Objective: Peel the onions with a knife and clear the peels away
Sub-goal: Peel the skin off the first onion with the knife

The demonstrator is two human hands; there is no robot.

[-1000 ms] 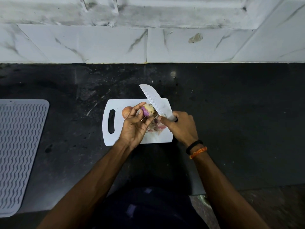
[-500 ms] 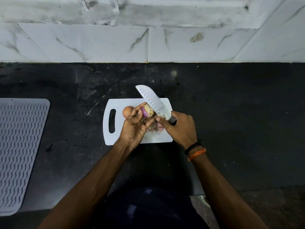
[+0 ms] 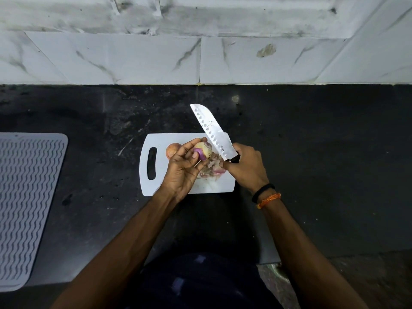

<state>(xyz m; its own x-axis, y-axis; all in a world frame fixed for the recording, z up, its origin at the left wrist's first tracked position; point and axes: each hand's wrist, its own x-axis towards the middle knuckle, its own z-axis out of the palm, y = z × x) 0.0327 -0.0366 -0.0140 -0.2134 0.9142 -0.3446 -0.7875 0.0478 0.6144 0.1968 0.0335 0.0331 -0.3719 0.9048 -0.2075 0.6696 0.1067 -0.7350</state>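
- The left hand [image 3: 181, 169] is holding a small onion [image 3: 203, 150] above the cutting board [image 3: 156, 190]; the fingers are curling around it and the thumb is pressing on its purple side
- The right hand [image 3: 245, 167] is gripping the dark handle of the knife [image 3: 214, 132] with fingers closed around it; the blade is pointing away and touching the onion
- Loose peels [image 3: 210, 169] are lying on the board under the hands
- A second onion [image 3: 172, 150], looking unpeeled, is waiting on the board, partly behind the left hand
- I judge the peeling step is going on; next the blade needs to catch the dry skin and pull it off, keeping the edge away from the thumb
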